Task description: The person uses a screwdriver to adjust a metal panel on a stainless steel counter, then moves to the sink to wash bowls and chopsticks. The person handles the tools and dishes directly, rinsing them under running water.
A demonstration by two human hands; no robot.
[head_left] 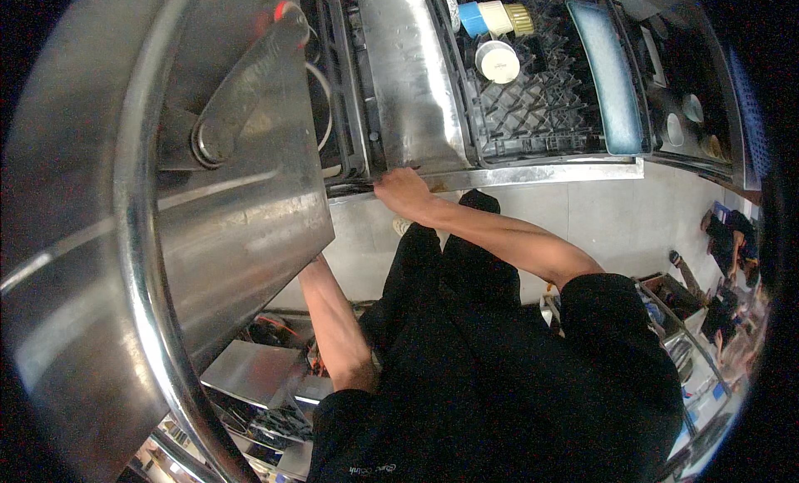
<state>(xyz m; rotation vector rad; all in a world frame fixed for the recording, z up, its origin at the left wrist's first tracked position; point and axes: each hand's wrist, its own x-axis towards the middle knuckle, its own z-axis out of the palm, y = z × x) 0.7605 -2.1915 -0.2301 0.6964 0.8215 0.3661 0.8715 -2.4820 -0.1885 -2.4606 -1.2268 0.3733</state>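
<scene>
My right hand (404,193) is closed at the near metal ledge, beside the corner of a dark dish rack (356,121). Its fingers curl away from view, so what they grip is hidden. That rack stands partly behind a large steel machine hood (250,150), and the curved rim of a round dish (322,108) shows in it. My left forearm (329,317) reaches up behind the hood's lower edge, which covers the left hand and its fingers.
A curved steel bar (137,233) and a lever (250,88) sit on the hood. Right of a steel strip (412,75), a second dish rack (541,121) holds stacked cups (495,19), a white cup (498,61) and a long blue-grey plate (606,79). Several people work at far right.
</scene>
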